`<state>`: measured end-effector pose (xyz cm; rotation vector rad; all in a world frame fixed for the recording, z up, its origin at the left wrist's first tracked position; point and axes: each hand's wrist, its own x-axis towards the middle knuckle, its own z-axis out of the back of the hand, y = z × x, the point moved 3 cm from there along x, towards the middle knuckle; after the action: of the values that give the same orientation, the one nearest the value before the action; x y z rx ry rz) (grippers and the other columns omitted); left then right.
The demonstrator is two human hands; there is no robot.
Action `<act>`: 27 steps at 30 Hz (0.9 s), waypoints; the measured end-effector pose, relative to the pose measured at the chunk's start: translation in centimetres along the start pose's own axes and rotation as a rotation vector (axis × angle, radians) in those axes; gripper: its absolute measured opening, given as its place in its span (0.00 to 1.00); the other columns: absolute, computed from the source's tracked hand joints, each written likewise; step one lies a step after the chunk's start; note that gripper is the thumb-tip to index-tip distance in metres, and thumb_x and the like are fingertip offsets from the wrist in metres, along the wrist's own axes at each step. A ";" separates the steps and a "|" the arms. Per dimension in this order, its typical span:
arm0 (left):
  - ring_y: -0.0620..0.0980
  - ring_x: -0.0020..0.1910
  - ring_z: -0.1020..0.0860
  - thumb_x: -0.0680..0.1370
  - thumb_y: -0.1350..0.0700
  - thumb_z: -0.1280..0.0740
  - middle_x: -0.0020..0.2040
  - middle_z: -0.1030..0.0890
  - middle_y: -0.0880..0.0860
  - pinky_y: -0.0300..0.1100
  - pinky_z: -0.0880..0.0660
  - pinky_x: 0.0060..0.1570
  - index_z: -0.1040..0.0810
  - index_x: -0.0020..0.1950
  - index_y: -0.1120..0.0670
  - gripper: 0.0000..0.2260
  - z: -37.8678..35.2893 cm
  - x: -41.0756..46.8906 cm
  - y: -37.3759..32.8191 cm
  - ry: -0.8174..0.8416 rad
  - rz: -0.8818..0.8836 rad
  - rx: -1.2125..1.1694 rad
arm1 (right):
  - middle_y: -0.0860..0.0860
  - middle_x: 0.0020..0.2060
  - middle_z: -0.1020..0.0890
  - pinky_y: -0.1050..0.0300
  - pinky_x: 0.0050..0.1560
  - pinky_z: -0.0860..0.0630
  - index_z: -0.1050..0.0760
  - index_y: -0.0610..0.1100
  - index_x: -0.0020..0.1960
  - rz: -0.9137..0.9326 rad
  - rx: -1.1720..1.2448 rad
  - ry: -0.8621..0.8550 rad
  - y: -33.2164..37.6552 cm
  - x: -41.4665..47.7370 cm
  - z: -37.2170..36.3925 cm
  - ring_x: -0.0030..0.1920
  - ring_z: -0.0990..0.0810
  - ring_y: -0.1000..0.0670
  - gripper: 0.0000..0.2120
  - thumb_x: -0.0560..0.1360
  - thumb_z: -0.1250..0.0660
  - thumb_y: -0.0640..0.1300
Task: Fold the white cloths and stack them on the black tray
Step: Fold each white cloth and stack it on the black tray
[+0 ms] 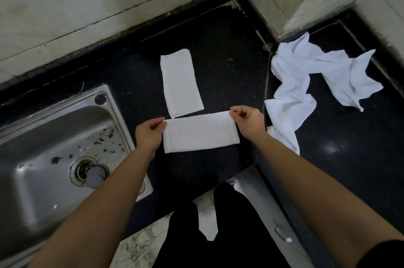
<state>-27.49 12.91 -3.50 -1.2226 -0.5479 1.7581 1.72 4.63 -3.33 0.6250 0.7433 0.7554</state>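
**On the counter, both hands pinch one folded cloth**

On the black counter [229, 60], seen from the head camera, a cloth [200, 133] lies flat as a long folded strip, set crosswise just in front of the person. The left hand [148, 134] pinches its far left corner between thumb and forefinger, with the other fingers curled under. The right hand [249, 121] pinches the far right corner in the same way, thumb and forefinger pressed together on the hem.

Just beyond it lies a second cloth [181, 82], also folded into a strip. It runs away from the person, and its near end almost touches the far edge of the first.

To the right, near the corner of the tiled wall [87, 1], a heap [290, 93] of crumpled white cloth trails down past the right wrist. A loose cloth [349, 80] lies spread and creased further right and seems to touch the heap.

To the left, a steel sink [43, 136] is set into the counter. It is flecked with dark bits, and its drain [89, 172] is near the left forearm. Below are dark trousers [218, 235] and a pale floor [140, 248].
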 end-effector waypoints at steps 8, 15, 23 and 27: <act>0.49 0.52 0.21 0.79 0.55 0.31 0.53 0.20 0.51 0.48 0.24 0.61 0.23 0.67 0.54 0.17 -0.6 -0.2 0.0 -0.039 -0.095 0.155 | 0.50 0.47 0.18 0.55 0.54 0.23 0.21 0.48 0.64 0.049 -0.097 -0.027 -0.1 0.1 -0.4 0.46 0.20 0.51 0.15 0.79 0.32 0.50; 0.58 0.41 0.29 0.83 0.45 0.47 0.48 0.29 0.60 0.50 0.27 0.38 0.31 0.74 0.56 0.23 -0.8 -3.2 2.1 -0.077 -0.653 1.031 | 0.45 0.57 0.24 0.47 0.53 0.23 0.25 0.44 0.62 -0.065 -0.352 -0.121 0.2 -3.4 -0.7 0.55 0.22 0.43 0.25 0.77 0.37 0.64; 0.58 0.42 0.32 0.82 0.41 0.51 0.48 0.29 0.61 0.53 0.30 0.43 0.37 0.78 0.51 0.27 -0.5 -3.0 2.8 -0.039 -0.638 1.240 | 0.45 0.57 0.25 0.51 0.47 0.25 0.23 0.44 0.58 -0.189 -0.396 0.029 0.4 -4.3 -1.5 0.52 0.21 0.43 0.20 0.76 0.32 0.59; 0.58 0.47 0.28 0.81 0.40 0.45 0.51 0.28 0.59 0.52 0.28 0.48 0.36 0.76 0.54 0.28 -2.5 -4.2 0.3 0.065 -0.809 1.177 | 0.48 0.45 0.20 0.55 0.42 0.29 0.24 0.47 0.43 -0.188 -0.287 0.090 0.7 -3.8 -0.9 0.46 0.22 0.47 0.11 0.75 0.31 0.55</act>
<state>-24.96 8.80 -2.64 -0.1464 0.0963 0.9911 -1.12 2.26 -1.95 0.2586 0.7475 0.7026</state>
